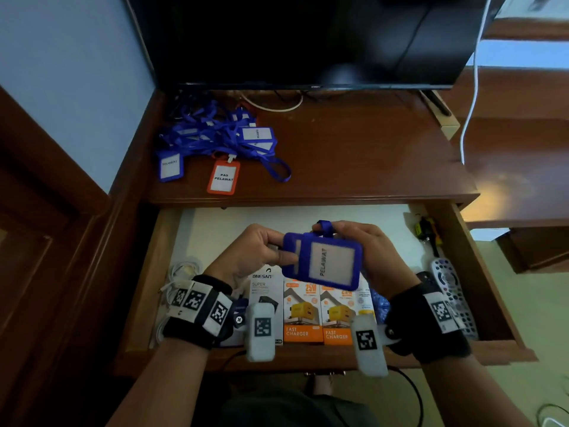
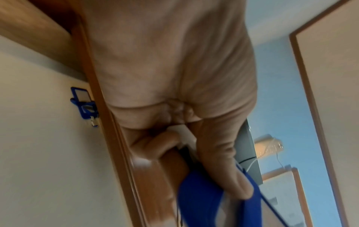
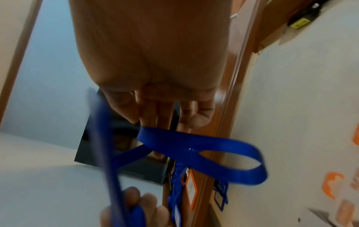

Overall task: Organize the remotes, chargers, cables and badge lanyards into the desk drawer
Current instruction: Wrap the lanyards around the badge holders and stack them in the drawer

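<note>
At the centre of the head view, the left hand (image 1: 255,251) and right hand (image 1: 366,251) hold a blue badge holder (image 1: 323,260) above the open drawer (image 1: 172,229), fingers curled round its edges, the right also catching its blue strap (image 3: 194,145). Below it in the drawer stand charger boxes (image 1: 303,312), with a remote (image 1: 451,291) at the right. More lanyards (image 1: 221,140) lie piled on the worktop (image 1: 369,155), upper left.

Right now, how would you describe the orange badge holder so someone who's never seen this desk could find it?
Start at the dark monitor on the wooden desk top. Below its left corner lies a tangle of blue lanyards and badge holders. The orange badge holder sits at that pile's near edge, just above the open drawer: the only orange frame there, reading PAS PELAWAT.
</note>
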